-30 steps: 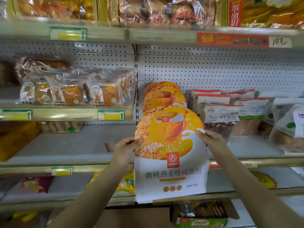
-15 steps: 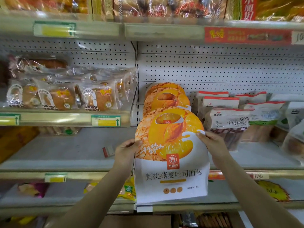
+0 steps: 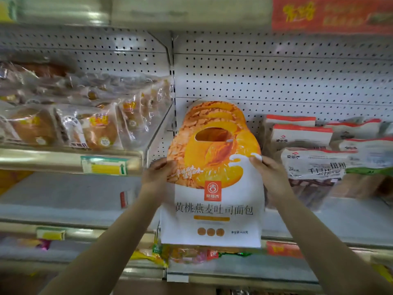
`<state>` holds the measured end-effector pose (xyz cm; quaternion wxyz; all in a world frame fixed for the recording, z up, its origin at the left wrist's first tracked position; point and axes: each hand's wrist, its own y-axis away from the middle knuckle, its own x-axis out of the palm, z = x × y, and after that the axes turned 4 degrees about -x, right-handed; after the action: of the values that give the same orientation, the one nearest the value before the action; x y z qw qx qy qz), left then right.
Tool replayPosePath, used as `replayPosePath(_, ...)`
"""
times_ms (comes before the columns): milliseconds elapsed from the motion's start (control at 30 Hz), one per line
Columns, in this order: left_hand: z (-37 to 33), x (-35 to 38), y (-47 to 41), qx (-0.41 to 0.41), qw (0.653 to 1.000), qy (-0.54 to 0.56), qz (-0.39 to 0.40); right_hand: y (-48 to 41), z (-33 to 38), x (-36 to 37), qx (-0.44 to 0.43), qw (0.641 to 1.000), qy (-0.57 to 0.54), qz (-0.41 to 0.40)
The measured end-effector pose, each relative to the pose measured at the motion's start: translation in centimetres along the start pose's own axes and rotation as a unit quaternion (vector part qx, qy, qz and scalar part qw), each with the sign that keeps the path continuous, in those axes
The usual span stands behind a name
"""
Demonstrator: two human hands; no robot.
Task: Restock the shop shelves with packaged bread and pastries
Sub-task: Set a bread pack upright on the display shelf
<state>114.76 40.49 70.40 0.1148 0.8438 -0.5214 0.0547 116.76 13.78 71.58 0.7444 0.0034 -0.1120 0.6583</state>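
I hold an orange-and-white bag of peach oat toast bread (image 3: 214,188) upright in front of the middle shelf (image 3: 340,222). My left hand (image 3: 158,174) grips its left edge and my right hand (image 3: 269,174) grips its right edge, thumbs on the front. Behind it stand more bags of the same bread (image 3: 212,112), only their rounded tops showing. The held bag's bottom hangs just below the shelf's front lip.
Clear-wrapped pastries (image 3: 85,124) fill a higher shelf at left. White bags with red tops (image 3: 314,154) crowd the right of the middle shelf. Perforated back panels (image 3: 276,77) rise behind. Yellow and green packets (image 3: 170,254) lie on the shelf below.
The bag and both hands have moved up and closer to the stacked bags on the shelf. The view has shifted nearer to the shelving and is blurred.
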Motion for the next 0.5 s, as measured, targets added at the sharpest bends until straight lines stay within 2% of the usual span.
replayPosePath(100, -0.4, 0.6, -1.6, 0.018, 0.997, -0.07, 0.019, -1.6, 0.3, 0.1, -0.024, 0.999, 0.033, -0.019)
replayPosePath(333, 2.4, -0.3, -2.6, 0.008, 0.992, -0.118, 0.05, -1.2, -3.9, -0.6, 0.003, 0.996, 0.08, -0.039)
replayPosePath(500, 2.8, -0.7, -1.0, 0.032, 0.984, -0.145, 0.096, 0.1, -4.8, -1.2, -0.025, 0.994, 0.105, 0.006)
